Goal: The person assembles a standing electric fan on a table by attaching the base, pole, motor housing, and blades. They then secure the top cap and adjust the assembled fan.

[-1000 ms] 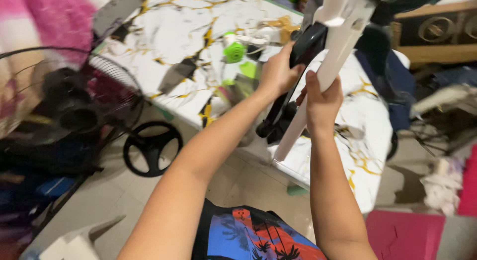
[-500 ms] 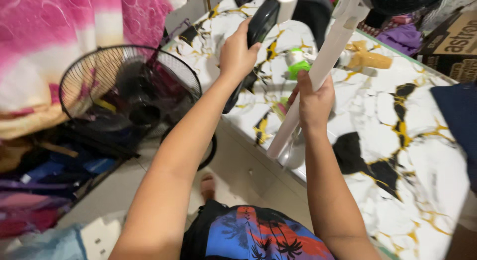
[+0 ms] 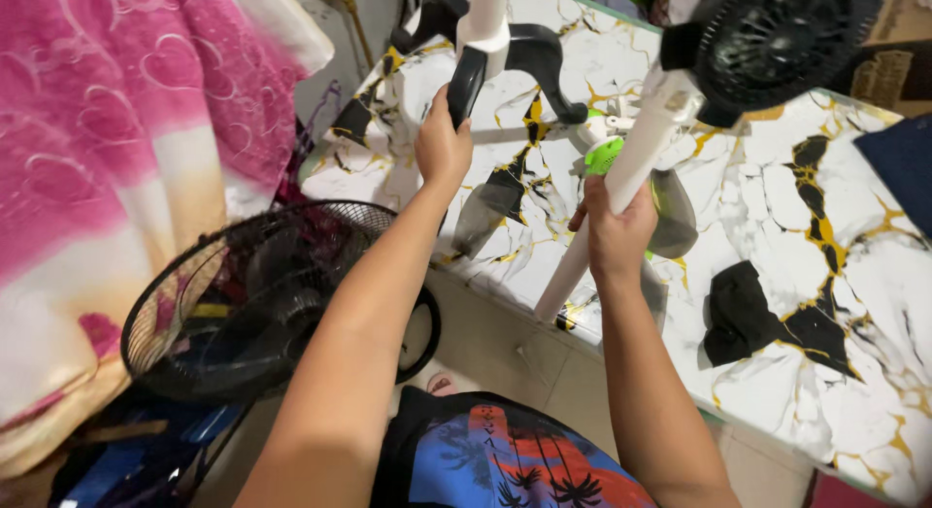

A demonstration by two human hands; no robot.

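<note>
The left hand (image 3: pixel 442 144) grips a black leg (image 3: pixel 464 81) of the fan base (raised over the table's near edge), while the right hand (image 3: pixel 614 226) wraps the white pole (image 3: pixel 621 183), which slants from 7 toward 1 o'clock up to the black motor housing (image 3: pixel 772 42). The marble table (image 3: pixel 854 304) lies open toward 3 o'clock; at 8 o'clock a fan cage (image 3: pixel 262 294) crowds the floor.

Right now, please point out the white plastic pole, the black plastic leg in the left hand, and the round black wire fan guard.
white plastic pole (image 3: pixel 592 236), head view, lower shaft
black plastic leg (image 3: pixel 466 81), head view, upper part
round black wire fan guard (image 3: pixel 233 304), head view, wire mesh
</note>
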